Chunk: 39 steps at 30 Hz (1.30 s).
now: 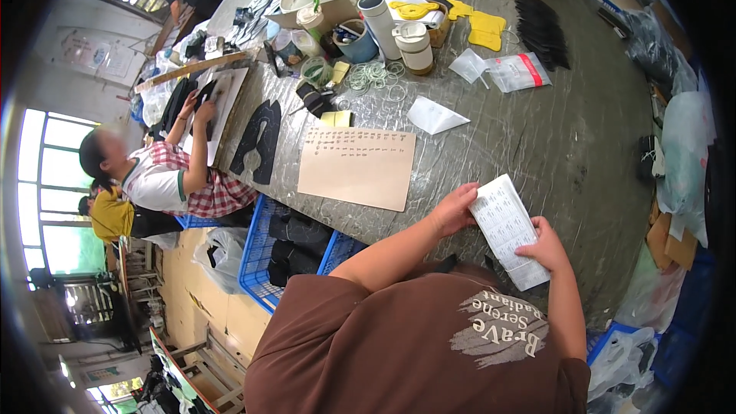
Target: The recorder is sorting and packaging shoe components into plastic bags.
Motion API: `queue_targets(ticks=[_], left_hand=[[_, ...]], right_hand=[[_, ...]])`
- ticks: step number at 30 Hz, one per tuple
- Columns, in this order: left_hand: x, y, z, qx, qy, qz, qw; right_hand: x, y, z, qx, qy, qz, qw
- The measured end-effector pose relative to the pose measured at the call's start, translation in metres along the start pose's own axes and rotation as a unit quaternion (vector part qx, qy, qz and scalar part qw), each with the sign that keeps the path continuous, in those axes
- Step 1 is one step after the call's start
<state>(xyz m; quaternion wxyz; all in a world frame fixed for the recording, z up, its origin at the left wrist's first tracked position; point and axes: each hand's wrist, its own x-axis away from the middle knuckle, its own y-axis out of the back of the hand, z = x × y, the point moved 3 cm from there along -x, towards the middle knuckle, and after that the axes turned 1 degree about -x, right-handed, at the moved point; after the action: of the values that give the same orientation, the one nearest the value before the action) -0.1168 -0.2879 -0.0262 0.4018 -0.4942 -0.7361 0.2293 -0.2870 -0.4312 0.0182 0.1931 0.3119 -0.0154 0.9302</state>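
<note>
Both my hands hold a white rectangular sheet [507,228] printed with rows of small marks, just above the near edge of the grey table [567,146]. My left hand [454,211] grips its left edge near the top. My right hand [543,247] pinches its right side lower down. A tan card [359,166] with rows of small holes lies flat on the table to the left of my left hand.
Further back lie a folded white paper [434,116], clear plastic bags [515,71], loose rings [374,79], cups and rolls [414,46], yellow cut pieces [486,30] and black pieces [543,29]. A seated person [169,176] works at left; blue crates [264,261] stand under the table.
</note>
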Motion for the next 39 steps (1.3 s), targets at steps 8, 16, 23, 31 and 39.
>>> queue_targets(ticks=[8, 16, 23, 31, 39], left_hand=[[0.021, 0.017, 0.001, -0.089, 0.033, -0.163, 0.982], [0.023, 0.019, 0.003, -0.072, 0.048, -0.208, 0.974], [0.014, 0.025, 0.018, 0.072, 0.051, -0.202, 0.975], [0.017, 0.032, -0.001, -0.012, 0.03, -0.22, 0.975], [0.008, 0.036, 0.009, 0.023, 0.007, -0.177, 0.984]], right_hand=[[-0.031, -0.002, 0.019, 0.241, -0.003, 0.104, 0.965], [-0.027, 0.042, -0.044, -0.044, -0.093, 0.182, 0.978], [0.006, 0.045, -0.046, -0.487, 0.094, 0.105, 0.862], [-0.009, 0.02, -0.051, -0.411, 0.049, -0.083, 0.906], [-0.008, 0.028, -0.051, -0.383, 0.075, -0.109, 0.914]])
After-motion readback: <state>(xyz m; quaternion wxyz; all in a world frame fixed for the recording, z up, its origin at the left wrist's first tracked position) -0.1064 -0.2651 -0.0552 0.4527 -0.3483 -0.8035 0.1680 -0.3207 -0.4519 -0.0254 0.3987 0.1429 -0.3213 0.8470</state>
